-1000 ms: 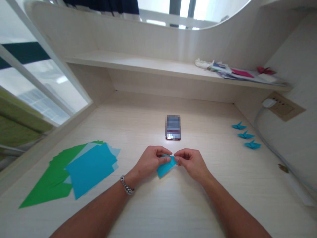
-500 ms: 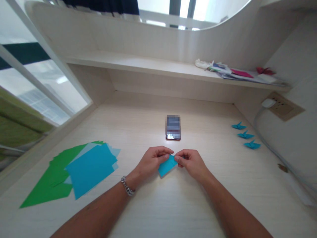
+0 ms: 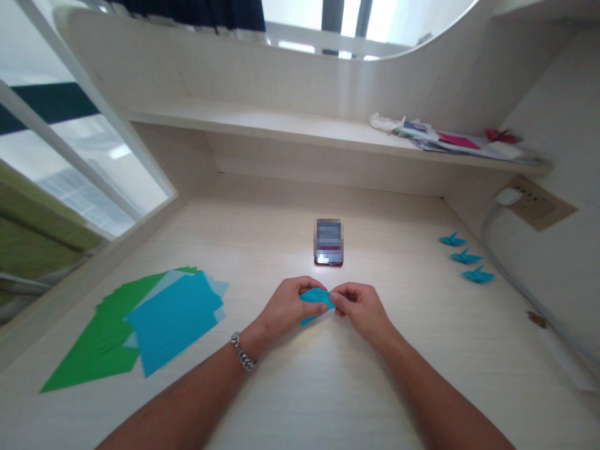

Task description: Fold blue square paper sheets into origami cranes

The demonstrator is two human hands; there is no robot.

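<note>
Between my two hands is a small folded piece of blue paper [image 3: 315,295], held just above the desk. My left hand [image 3: 293,303] grips its left part, thumb across the near side and fingers behind the far edge. With thumb and forefinger, my right hand [image 3: 356,303] pinches the paper's right end. Part of the paper is hidden behind the left thumb and fingers. Just beyond the hands lies a phone [image 3: 329,242] with a blurred screen. Off to the left rests a stack of blue paper sheets [image 3: 175,325], overlapping green paper sheets [image 3: 89,350].
Three folded blue paper cranes [image 3: 478,275] stand in a row at the right. A white plug and cable [image 3: 509,197] run from a wall socket [image 3: 539,203] down the right side. Papers [image 3: 457,139] lie on the shelf [image 3: 281,122] above the desk [image 3: 262,219].
My left thumb has moved toward me and right across the paper. The paper's near flap has tilted, showing less of its flat face. My right hand keeps its pinch in nearly the same place.
</note>
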